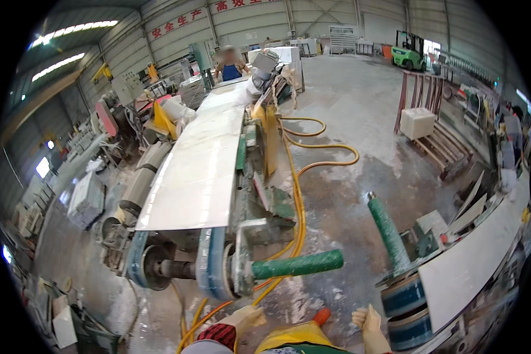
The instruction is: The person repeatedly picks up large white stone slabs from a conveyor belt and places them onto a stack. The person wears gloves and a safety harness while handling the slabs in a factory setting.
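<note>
My left hand (249, 317), in a pale glove, hangs low in front of the near conveyor end with its fingers curled and nothing seen in them. My right hand (369, 321), also gloved, is closed in a loose fist beside the blue belts (404, 301) of the right-hand conveyor. A long white stone slab (192, 189) lies flat on the conveyor ahead, its near edge over two blue belts (211, 265). Sideways from that frame sticks a green roller (298, 264). Another white slab (469, 262) rests on the right conveyor, next to an upward-tilted green roller (389, 233).
Yellow hoses (298, 206) run along the wet floor beside the conveyor. Behind its far end stands a person in a blue apron (231, 72). A wooden pallet (445, 150) with a white block (417, 123) and a green forklift (408, 56) are to the right.
</note>
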Tool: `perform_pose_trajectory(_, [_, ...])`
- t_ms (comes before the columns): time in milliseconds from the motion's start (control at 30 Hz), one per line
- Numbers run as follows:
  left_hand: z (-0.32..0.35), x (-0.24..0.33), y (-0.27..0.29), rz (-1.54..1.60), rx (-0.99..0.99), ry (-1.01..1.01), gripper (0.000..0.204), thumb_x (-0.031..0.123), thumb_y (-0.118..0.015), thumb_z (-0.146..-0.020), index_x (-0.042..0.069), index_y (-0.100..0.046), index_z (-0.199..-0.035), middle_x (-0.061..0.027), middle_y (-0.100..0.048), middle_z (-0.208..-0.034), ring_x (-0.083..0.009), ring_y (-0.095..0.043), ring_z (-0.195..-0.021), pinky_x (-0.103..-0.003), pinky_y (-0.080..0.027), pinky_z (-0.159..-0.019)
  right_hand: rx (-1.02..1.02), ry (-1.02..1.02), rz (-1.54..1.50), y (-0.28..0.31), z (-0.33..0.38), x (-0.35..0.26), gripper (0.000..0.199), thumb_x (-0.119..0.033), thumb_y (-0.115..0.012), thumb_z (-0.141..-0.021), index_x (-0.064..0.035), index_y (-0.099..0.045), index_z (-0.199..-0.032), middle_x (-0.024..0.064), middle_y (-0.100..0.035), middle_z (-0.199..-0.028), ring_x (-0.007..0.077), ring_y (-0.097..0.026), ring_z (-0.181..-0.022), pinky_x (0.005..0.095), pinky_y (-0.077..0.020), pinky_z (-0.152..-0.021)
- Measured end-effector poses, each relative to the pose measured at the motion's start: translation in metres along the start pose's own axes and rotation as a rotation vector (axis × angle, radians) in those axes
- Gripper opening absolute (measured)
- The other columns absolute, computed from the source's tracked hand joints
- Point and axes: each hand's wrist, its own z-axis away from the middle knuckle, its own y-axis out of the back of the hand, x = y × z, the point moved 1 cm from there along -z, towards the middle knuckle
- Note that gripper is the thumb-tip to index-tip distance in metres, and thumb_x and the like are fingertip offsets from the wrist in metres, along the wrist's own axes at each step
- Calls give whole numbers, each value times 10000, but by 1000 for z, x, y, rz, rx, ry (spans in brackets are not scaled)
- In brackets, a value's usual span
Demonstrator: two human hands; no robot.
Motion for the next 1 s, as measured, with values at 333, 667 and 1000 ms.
perform_pose_trajectory(333, [162, -105, 41, 474, 406, 42, 520, 426, -484, -1147, -31, -657, -1323, -189, -792, -1180, -265, -770, -959, -372, -605, -816, -311, -182, 317, -130, 35, 77, 514, -390, -505, -1146, 86, -663, -1261, 250, -785, -1116, 308, -784, -877, 375, -671, -773])
perform_pose_trajectory(667, [197, -119, 94, 434, 351, -295, 516, 393, -579, -1109, -53, -634, -1361, -183, -766, -1223, -226, -752, -1028, -355, -593, -900, -392, -84, 459, -272, 56, 130, 515, -402, -565, -1127, 78, -660, -1287, 250, -771, -1178, 328, -787, -909, 411, -674, -794])
perform_pose_trajectory(1000, [248, -226, 253, 664, 706, -178, 485, 399, -552, -1116, -18, -655, -1341, -154, -786, -1193, -202, -740, -1053, -322, -571, -960, -765, 298, 611, -480, 121, 182, 438, -324, -609, -1110, 85, -710, -1227, 206, -800, -1080, 257, -780, -914, 349, -629, -833])
